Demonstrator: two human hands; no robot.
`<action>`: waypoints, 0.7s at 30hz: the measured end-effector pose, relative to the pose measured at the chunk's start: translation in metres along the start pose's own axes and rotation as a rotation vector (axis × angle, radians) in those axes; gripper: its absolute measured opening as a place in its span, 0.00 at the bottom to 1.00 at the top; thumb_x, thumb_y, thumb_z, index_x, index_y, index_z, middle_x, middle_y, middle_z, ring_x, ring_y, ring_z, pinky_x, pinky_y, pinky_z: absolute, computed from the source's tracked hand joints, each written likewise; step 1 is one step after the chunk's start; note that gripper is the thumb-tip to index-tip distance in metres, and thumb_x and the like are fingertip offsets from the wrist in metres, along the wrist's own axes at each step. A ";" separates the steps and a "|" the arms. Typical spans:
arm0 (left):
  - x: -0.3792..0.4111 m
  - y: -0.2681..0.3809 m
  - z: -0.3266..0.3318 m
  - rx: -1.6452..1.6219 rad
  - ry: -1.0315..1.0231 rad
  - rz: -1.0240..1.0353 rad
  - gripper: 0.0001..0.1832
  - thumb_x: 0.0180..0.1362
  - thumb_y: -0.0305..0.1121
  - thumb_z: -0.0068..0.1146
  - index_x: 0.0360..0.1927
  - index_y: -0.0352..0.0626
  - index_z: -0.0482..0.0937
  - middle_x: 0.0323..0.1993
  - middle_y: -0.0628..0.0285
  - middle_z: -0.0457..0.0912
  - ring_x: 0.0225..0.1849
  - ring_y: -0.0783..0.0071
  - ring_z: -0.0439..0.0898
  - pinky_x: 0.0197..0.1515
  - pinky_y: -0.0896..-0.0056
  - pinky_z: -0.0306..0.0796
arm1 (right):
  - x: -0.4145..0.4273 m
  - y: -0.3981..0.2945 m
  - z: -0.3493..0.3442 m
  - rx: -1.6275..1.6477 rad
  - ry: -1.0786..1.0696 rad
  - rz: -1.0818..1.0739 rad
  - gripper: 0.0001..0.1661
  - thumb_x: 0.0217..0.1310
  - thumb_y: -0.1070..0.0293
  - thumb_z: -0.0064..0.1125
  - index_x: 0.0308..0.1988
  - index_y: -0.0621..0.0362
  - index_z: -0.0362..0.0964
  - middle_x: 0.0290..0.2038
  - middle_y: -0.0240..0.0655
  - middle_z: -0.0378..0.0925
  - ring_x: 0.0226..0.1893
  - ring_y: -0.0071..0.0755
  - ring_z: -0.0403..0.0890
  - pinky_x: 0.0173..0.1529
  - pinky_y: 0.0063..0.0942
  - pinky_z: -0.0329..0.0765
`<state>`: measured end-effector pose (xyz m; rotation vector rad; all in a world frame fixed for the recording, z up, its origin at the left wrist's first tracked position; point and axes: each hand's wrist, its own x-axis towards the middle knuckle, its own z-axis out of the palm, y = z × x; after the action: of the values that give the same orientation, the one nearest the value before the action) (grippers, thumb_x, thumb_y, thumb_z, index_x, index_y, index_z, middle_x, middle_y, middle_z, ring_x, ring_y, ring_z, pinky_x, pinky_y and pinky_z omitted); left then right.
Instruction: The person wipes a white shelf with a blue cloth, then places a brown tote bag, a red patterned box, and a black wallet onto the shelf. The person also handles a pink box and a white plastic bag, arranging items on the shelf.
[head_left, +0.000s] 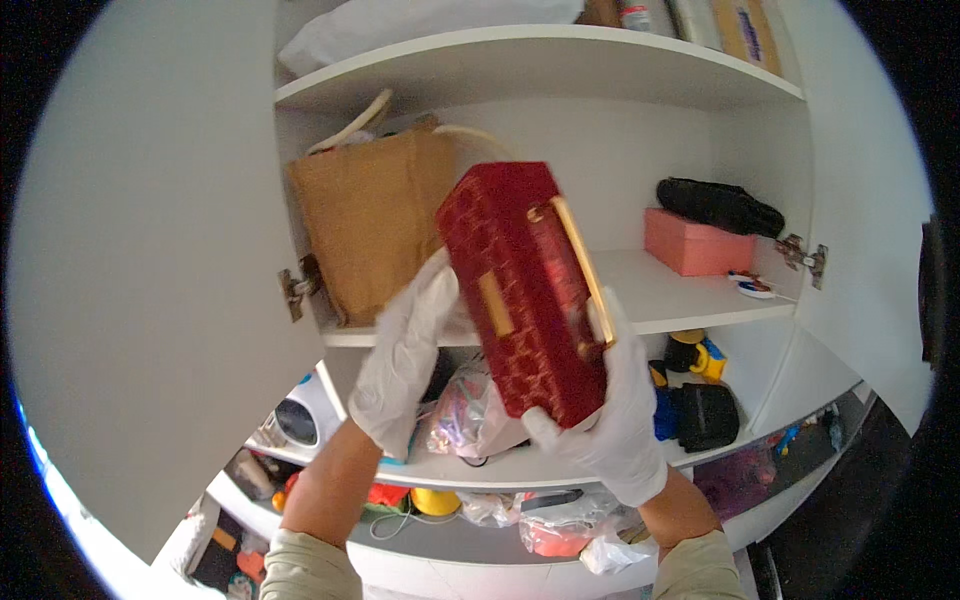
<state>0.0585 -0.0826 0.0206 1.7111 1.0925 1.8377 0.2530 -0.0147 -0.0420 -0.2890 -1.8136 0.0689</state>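
Note:
A dark red patterned box (517, 300) with a gold handle (583, 262) and a small gold plate (495, 304) is held up, tilted, before the middle shelf of an open white cabinet. My left hand (409, 360), in a white glove, supports its left side; the fingertips are hidden behind it. Around the lower right corner, by the handle's lower end, closes my right hand (611, 420), also gloved. Behind the box to the left stands a brown jute-like bag (375, 217) with pale handles.
A pink box (694, 244) with a black pouch (720, 204) on top sits right on the middle shelf (660, 292). Cabinet doors (150, 262) stand wide on both sides. Below are a plastic bag (465, 412), a black case (705, 416) and an open drawer (450, 544) holding mixed items.

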 end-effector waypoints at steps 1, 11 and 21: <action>0.014 -0.002 -0.004 0.359 0.030 0.294 0.25 0.68 0.45 0.51 0.59 0.34 0.73 0.50 0.61 0.81 0.54 0.67 0.76 0.57 0.64 0.68 | 0.003 0.000 -0.008 0.030 0.038 0.074 0.60 0.43 0.64 0.71 0.70 0.65 0.45 0.61 0.54 0.62 0.57 0.46 0.74 0.57 0.36 0.77; 0.201 0.025 0.032 2.572 -0.268 0.600 0.35 0.65 0.57 0.43 0.65 0.40 0.69 0.60 0.51 0.73 0.66 0.58 0.63 0.69 0.59 0.48 | 0.064 0.066 -0.052 1.114 0.301 0.483 0.33 0.64 0.54 0.57 0.62 0.61 0.64 0.53 0.40 0.78 0.51 0.36 0.80 0.56 0.38 0.78; 0.215 0.071 -0.032 2.151 0.104 0.044 0.41 0.64 0.68 0.35 0.50 0.38 0.83 0.48 0.50 0.84 0.52 0.55 0.83 0.56 0.60 0.72 | 0.105 0.068 -0.043 1.300 0.210 0.481 0.32 0.67 0.49 0.56 0.62 0.56 0.63 0.58 0.42 0.73 0.59 0.41 0.75 0.58 0.48 0.78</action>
<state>0.0061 0.0250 0.2155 2.0836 3.5599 -0.0115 0.2810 0.0706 0.0555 0.2093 -1.1453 1.4193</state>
